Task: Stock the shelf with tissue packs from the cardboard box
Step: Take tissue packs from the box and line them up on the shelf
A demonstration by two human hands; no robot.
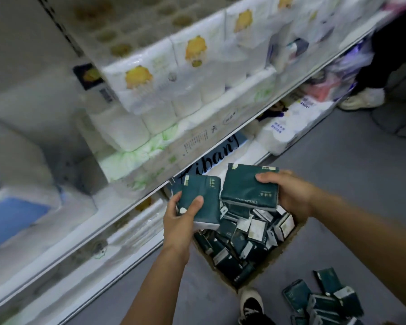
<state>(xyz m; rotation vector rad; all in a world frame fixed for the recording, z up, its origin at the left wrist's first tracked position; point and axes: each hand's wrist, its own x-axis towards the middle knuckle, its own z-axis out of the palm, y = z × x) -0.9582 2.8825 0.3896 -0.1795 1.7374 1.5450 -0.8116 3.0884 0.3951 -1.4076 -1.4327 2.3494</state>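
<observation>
Two dark green packs are being held over the box (288, 245): the left hand (181, 221) is gripping a pack (202, 200) w/ thumb curled across its face, and the right hand (288, 195) is gripping a second pack (246, 186) by its right edge, fingers over the top, thumb hidden. Both are hovering just off the front edge of the lower shelf (150, 193), not yet on it.

Handling, as I judge it: packs are looking light and soft, film-wrapped, so prob. a bit slippery and squashy but not fragile. Pinching across the flat faces near the middle, as both hands are doing, should be holding fine; the thin ends would be giving way more.

More packs are lying jumbled in the box, and a few loose packs (324, 301) are sitting on the floor near its right side.

Writing: the right-hand pack is showing "…ORTABLE" along its lower edge, prob. "COMFORTABLE". Small gold marks on both are too blurred to read. Behind, a dark sign (211, 158) is reading approx. "ibany".
</observation>
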